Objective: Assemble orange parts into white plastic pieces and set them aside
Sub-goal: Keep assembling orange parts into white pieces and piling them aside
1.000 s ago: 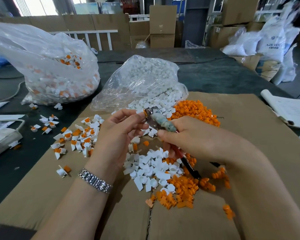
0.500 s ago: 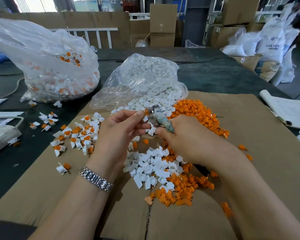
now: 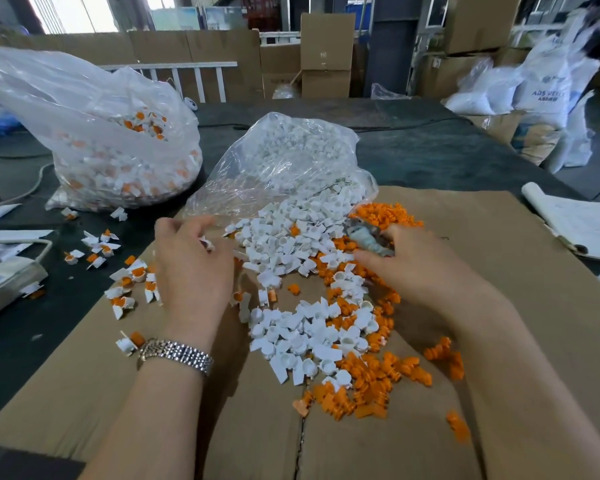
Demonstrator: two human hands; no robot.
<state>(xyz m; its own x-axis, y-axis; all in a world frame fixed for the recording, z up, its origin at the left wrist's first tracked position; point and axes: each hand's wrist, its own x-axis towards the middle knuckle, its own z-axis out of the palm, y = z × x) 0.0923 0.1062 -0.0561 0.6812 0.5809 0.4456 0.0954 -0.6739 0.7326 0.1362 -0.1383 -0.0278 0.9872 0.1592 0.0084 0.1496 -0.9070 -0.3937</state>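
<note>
Loose white plastic pieces (image 3: 293, 237) spill from a clear bag (image 3: 291, 157) onto the cardboard sheet (image 3: 499, 271), with a second patch (image 3: 309, 341) nearer me. Orange parts (image 3: 383, 213) lie heaped by the bag's mouth, and more orange parts (image 3: 371, 386) sit at the near edge of the whites. My left hand (image 3: 191, 271) is over the left of the cardboard, fingers curled around a small white piece (image 3: 207, 243). My right hand (image 3: 420, 268) grips metal pliers (image 3: 366, 237), their tip over the orange heap. Assembled white-and-orange pieces (image 3: 129, 285) lie scattered to the left.
A large clear bag (image 3: 111, 147) of assembled pieces stands at the back left on the dark table. A grey device (image 3: 4, 282) and papers sit at the left edge, an open notebook (image 3: 582, 226) at the right. Cardboard boxes and white sacks fill the background.
My hands have parted. The left one swung left toward the assembled pile with a white piece, and the right one moved right and down with the pliers toward the orange heap.
</note>
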